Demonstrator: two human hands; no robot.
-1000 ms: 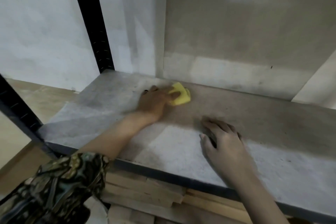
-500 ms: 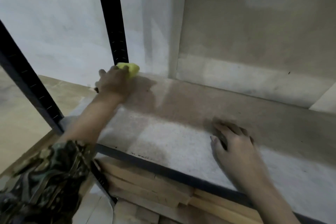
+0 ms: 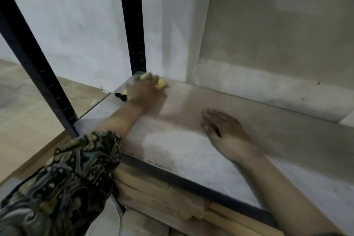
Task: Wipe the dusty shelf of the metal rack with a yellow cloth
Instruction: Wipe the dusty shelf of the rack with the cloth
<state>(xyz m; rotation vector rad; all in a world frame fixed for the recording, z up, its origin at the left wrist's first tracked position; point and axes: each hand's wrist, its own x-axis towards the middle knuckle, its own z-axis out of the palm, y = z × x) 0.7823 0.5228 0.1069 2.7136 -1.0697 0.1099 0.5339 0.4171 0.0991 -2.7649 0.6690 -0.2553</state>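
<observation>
Where the left hand point(image 3: 144, 92) clutches it, the yellow cloth point(image 3: 160, 83) barely shows.

Stacked wooden planks point(image 3: 159, 195) lie directly below the rack's front edge. Pale wood-pattern floor point(image 3: 24, 113) extends left of the planks. A white wall point(image 3: 76, 25) rises behind them, with a beige panel point(image 3: 277, 34) farther right.
</observation>
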